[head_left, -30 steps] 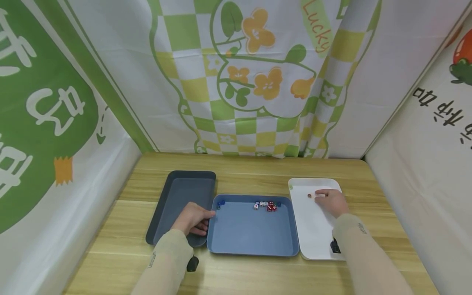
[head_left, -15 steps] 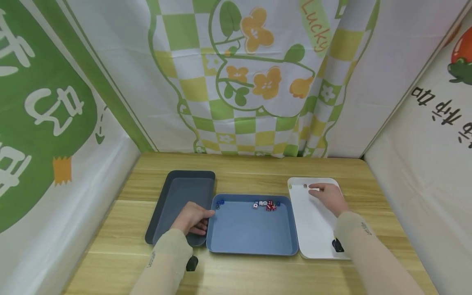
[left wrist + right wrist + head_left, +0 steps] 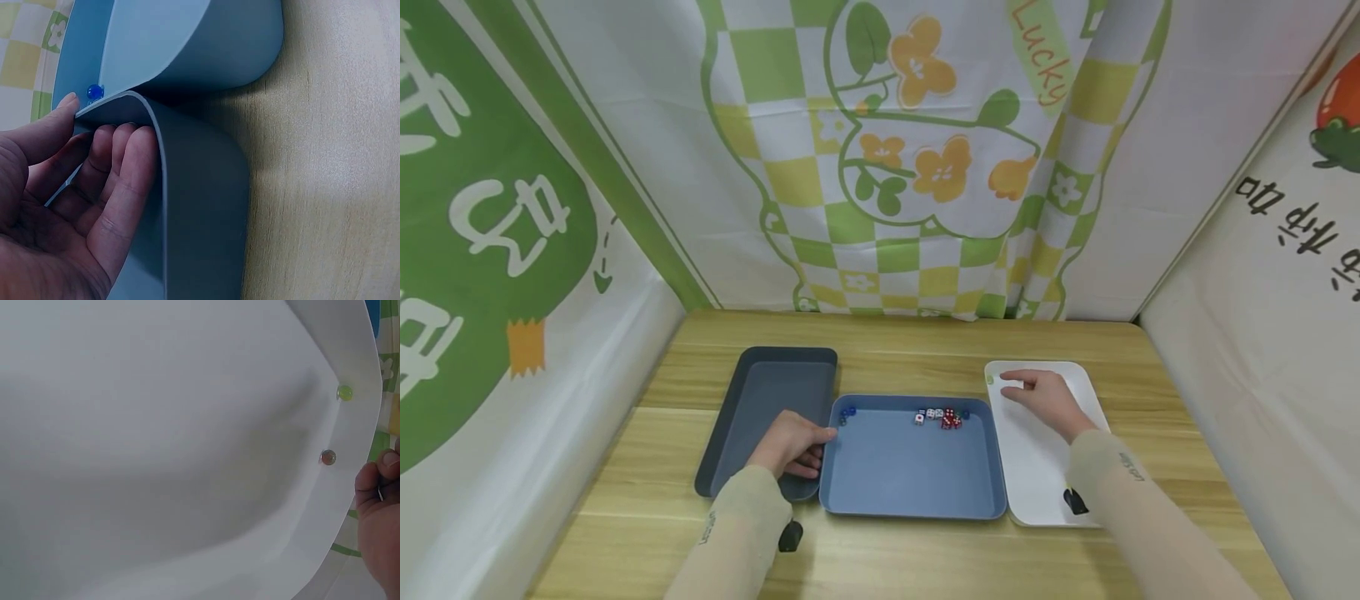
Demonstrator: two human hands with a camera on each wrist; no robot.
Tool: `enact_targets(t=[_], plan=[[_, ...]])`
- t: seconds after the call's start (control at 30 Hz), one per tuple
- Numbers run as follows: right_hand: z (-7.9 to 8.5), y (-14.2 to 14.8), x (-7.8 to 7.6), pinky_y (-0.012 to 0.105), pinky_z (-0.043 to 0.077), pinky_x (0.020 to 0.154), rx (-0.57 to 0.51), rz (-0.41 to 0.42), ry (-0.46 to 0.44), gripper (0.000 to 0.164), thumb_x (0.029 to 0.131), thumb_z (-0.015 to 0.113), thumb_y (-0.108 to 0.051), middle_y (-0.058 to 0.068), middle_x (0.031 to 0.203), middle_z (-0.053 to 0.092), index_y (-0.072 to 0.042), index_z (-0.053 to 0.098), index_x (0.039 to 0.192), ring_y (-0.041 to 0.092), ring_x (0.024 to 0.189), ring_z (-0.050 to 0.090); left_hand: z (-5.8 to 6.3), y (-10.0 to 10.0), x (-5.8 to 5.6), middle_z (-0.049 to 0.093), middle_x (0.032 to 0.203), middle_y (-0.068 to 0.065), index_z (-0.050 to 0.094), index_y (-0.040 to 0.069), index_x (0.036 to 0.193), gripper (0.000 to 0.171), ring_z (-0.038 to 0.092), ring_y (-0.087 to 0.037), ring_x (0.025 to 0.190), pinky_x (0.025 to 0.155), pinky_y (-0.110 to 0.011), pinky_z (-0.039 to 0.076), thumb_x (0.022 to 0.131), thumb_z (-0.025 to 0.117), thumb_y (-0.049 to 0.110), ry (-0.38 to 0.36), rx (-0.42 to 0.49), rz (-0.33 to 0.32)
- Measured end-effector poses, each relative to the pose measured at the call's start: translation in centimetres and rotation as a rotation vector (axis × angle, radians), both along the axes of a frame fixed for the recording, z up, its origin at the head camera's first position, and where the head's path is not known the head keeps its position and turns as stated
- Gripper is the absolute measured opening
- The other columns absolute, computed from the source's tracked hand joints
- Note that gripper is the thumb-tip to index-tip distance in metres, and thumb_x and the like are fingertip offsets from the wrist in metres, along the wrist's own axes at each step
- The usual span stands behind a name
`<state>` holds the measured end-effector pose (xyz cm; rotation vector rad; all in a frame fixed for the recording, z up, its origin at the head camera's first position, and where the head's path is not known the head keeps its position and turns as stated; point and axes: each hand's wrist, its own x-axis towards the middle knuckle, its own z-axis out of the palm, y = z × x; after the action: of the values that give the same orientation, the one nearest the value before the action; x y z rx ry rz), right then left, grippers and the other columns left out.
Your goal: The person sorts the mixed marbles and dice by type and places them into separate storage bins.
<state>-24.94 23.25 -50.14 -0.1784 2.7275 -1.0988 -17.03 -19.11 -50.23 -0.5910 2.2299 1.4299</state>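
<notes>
My left hand pinches the wall of the dark grey tray where it meets the blue tray. In the left wrist view its thumb lies over the rim, and the fingers curl inside the dark tray. My right hand hovers above the far end of the white tray, thumb and forefinger apart with nothing seen between them. A green marble and a reddish-brown marble lie along the white tray's far wall in the right wrist view. From the head view the hand hides the reddish one.
White dice and red dice sit at the blue tray's far side, with dark blue marbles beside them. More blue marbles occupy its far left corner. Patterned cloth hangs behind the wooden table.
My right hand has moved left and toward the far end of the white tray. The reddish-brown marble rolled to the far wall there. My left hand stays in place.
</notes>
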Motion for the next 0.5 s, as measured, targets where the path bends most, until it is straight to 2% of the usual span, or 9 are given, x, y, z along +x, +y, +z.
enact_targets(t=[0.03,0.17,0.4,0.5], plan=[[0.0,-0.2,0.0,0.033,0.039,0.066,-0.004,0.007,0.0,0.04,0.098,0.071,-0.03,0.009,0.082,0.059,-0.011,0.069,0.133,0.021,0.075,0.046,0.0,0.0,0.0,0.066,0.075,-0.013,0.072,-0.005,0.095,0.029,0.066,-0.023,0.062,0.06,-0.039,0.063,0.093,0.077,0.024,-0.001,0.001,0.0],[-0.3,-0.8,0.1,0.032,0.042,0.068,-0.002,0.059,0.03,0.04,0.097,0.073,-0.028,0.006,0.102,0.068,-0.011,0.07,0.133,0.02,0.082,0.048,-0.1,0.0,0.0,0.066,0.075,-0.012,0.072,-0.005,0.094,0.029,0.066,-0.022,0.062,0.06,-0.038,0.063,0.094,0.077,0.024,-0.006,0.004,-0.001],[-0.9,-1.8,0.4,0.033,0.04,0.067,0.002,0.138,0.022,0.037,0.095,0.075,-0.026,0.004,0.087,0.054,-0.012,0.072,0.129,0.021,0.081,0.045,-0.1,0.0,0.0,0.066,0.076,-0.013,0.072,-0.005,0.095,0.029,0.067,-0.023,0.063,0.06,-0.039,0.063,0.094,0.076,0.024,-0.005,0.002,-0.003],[-1.1,-2.1,0.5,0.036,0.043,0.076,-0.01,0.171,0.006,0.034,0.095,0.074,-0.027,0.002,0.089,0.057,-0.014,0.075,0.126,0.02,0.082,0.047,-0.1,0.0,0.0,0.066,0.076,-0.013,0.072,-0.005,0.095,0.029,0.066,-0.023,0.063,0.06,-0.039,0.063,0.094,0.076,0.024,-0.006,0.005,-0.002]])
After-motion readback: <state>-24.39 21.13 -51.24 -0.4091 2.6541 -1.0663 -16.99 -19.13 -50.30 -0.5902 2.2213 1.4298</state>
